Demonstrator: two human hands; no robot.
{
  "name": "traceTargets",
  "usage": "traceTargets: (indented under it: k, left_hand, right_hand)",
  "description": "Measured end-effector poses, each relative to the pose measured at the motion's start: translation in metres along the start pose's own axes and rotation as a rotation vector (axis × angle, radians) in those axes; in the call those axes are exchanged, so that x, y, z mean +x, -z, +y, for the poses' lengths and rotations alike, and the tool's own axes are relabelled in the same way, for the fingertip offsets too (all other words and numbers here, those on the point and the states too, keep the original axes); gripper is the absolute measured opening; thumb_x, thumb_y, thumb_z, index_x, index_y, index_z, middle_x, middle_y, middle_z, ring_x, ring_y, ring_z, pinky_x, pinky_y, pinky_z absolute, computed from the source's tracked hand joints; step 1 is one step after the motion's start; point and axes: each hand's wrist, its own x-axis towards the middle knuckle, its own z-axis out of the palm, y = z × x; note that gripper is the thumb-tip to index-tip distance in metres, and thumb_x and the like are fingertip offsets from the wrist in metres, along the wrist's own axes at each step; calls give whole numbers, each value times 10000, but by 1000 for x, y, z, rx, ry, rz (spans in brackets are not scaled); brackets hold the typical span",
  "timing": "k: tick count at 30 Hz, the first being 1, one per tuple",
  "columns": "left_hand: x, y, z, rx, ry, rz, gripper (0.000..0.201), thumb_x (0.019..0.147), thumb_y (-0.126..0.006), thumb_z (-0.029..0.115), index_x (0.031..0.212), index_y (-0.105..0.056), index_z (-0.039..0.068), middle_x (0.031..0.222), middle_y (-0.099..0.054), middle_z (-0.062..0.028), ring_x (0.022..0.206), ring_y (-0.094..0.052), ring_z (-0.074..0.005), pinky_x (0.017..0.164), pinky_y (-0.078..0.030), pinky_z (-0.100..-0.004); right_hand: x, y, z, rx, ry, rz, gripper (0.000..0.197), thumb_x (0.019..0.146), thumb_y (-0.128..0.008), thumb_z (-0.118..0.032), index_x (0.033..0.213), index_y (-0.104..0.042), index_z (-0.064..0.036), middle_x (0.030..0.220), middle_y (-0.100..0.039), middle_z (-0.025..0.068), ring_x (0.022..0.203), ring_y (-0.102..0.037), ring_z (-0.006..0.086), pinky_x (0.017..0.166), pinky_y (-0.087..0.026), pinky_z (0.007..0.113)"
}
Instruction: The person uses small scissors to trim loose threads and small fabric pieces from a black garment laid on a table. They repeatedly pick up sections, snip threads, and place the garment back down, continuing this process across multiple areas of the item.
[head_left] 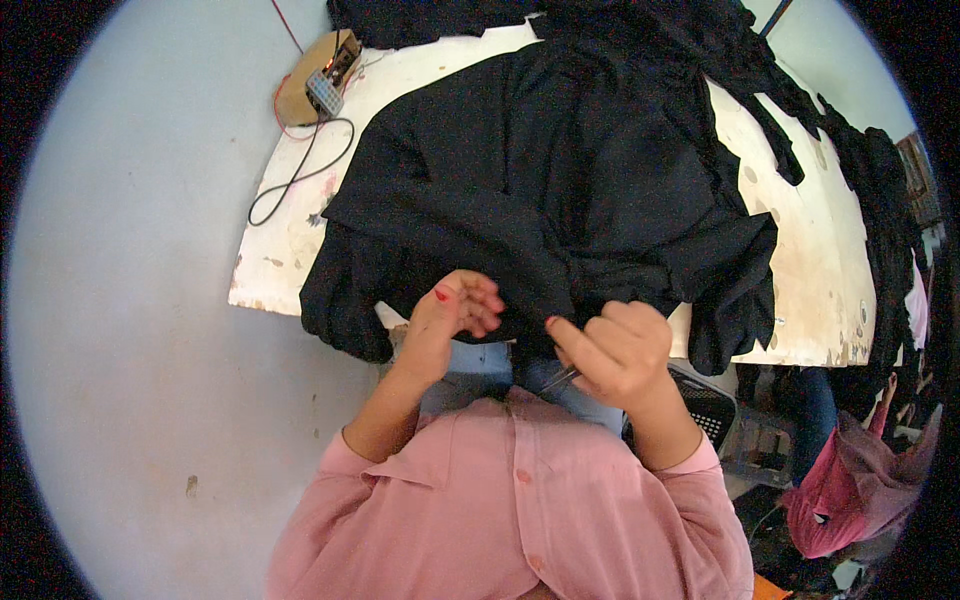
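— Where are the hands?

— Both come up from the lower edge in pink sleeves, forearms angled inward, and meet at the near edge of the table point(800, 300). The left hand point(452, 312) is raised with the wrist bent, fingers curled loosely and a little blurred, resting against the hem of the black garment point(540, 190). Whether it actually pinches the cloth, I cannot tell.

— And the right?

— The right hand point(615, 350) is closed into a loose fist, knuckles upward, thumb pressed along the forefinger. A thin metal tool point(560, 379) pokes out below it, small scissors or a clipper by the look; it is too small to be sure. The fingers are wrapped round it, and the hand touches the garment's lower edge.

— Where does the garment lie?

— Spread over the pale, stained table, with its near edge hanging over the side toward the person's lap. More black cloth point(860, 170) is heaped along the far and right edges.

— Anything else?

— A small cardboard box point(318, 78) with a black cable point(300, 175) sits at the table's far left corner. A dark plastic basket point(705, 405) stands on the floor by the right elbow.
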Motion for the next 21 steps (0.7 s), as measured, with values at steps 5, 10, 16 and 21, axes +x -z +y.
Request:
traceTargets:
  k: [5,10,16,21]
  left_hand:
    - [17,-33,0,-446,28,167,394,939,-525,411,1142,-565,76,1042,-634,-106,985,-616,-234,837,-521,-401]
    - [17,-28,8,-558,-68,61,397,874,-534,157,1245,-533,16,1264,-577,-146,1161,-546,-344,1030,-384,-517]
    - [16,-18,27,-746,-149,26,372,859,-557,127,1209,-551,0,1209,-601,-164,1128,-573,-307,1008,-422,-460]
    - [22,-6,42,177,-457,653,440,895,-563,302,1221,-553,7,1215,-583,-182,1112,-565,-318,993,-399,-438]
  right_hand:
    - [-11,-5,-14,44,-7,-56,300,596,-615,-148,881,-675,-78,591,-426,-29,514,-448,129,420,-320,276]
    - [-17,-4,-17,58,-33,-73,328,591,-611,-162,900,-679,-75,599,-446,-21,521,-460,139,428,-334,291]
    - [-27,-11,-23,77,-89,-152,299,653,-646,-202,930,-672,-93,604,-478,0,531,-493,178,462,-369,325]
    - [-24,6,2,185,-416,-66,238,703,-776,-244,861,-664,-105,702,-640,71,610,-609,256,537,-457,341]
